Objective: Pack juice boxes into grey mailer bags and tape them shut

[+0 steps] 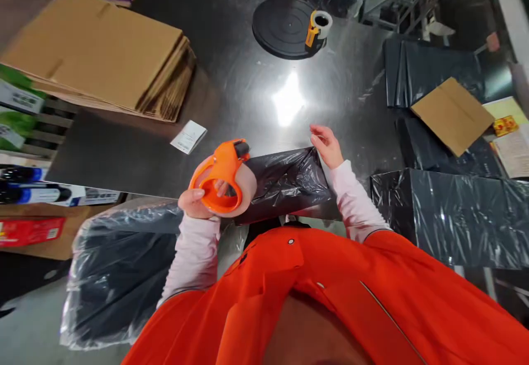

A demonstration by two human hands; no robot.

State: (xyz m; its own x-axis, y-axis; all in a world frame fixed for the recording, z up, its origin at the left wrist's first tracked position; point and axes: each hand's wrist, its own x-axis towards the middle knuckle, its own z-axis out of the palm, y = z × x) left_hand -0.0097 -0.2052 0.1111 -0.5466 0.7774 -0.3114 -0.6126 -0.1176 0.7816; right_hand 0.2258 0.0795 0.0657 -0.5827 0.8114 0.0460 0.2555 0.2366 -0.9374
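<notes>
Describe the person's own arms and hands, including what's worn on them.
The left hand and right hand are gloveless. Both forearms are covered by pale pinkish-white sleeves, wrinkled and reaching about to the wrists. Over these is a bright orange-red garment whose shorter, wider sleeves end in a thin dark edging.

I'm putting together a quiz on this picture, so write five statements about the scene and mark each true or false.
1. The left hand holds an orange plastic tape dispenser. True.
2. The yellow-and-black tape dispenser is in the right hand. False: it rests on the round black disc.
3. The right hand is near one end of the shiny black plastic-covered package. True.
4. The flat brown cardboard stack lies to the right of the disc. False: it lies to the left.
5. A small white paper slip lies on the dark shiny table. True.
</notes>
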